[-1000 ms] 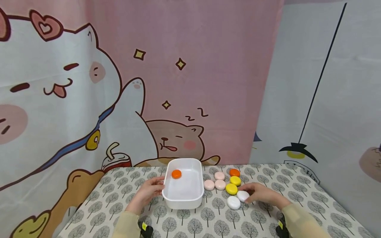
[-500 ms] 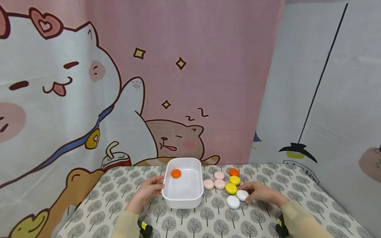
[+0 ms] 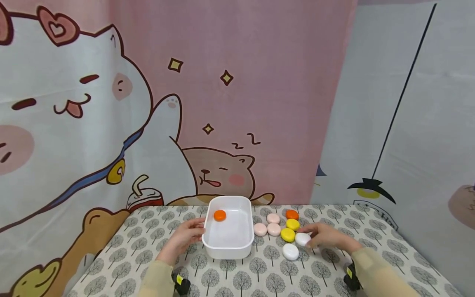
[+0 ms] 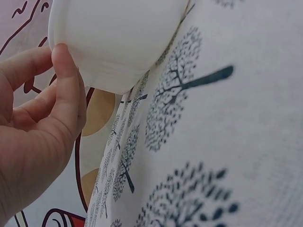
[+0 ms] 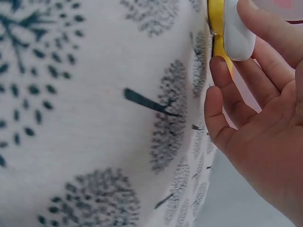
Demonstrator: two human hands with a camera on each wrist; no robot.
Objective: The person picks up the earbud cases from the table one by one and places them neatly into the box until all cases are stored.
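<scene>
A white rectangular plastic box stands on the table with one orange disc inside, near its back left. My left hand holds the box's left rim, thumb against the outer wall in the left wrist view. To the right, my right hand pinches a glossy, rounded white disc between thumb and fingers. That disc sits close beside a yellow disc. Another white disc lies just in front of it. In the right wrist view, the ring and little fingers hang free of the white disc.
Behind the yellow disc lie a second yellow disc and an orange disc. Three pale pink discs, one at the front, lie between these and the box. A tree-patterned cloth covers the table; a printed curtain hangs behind.
My right hand has shifted slightly, and the white disc in its fingers has moved a little away from the other white disc. The left hand and box have stayed in place.
</scene>
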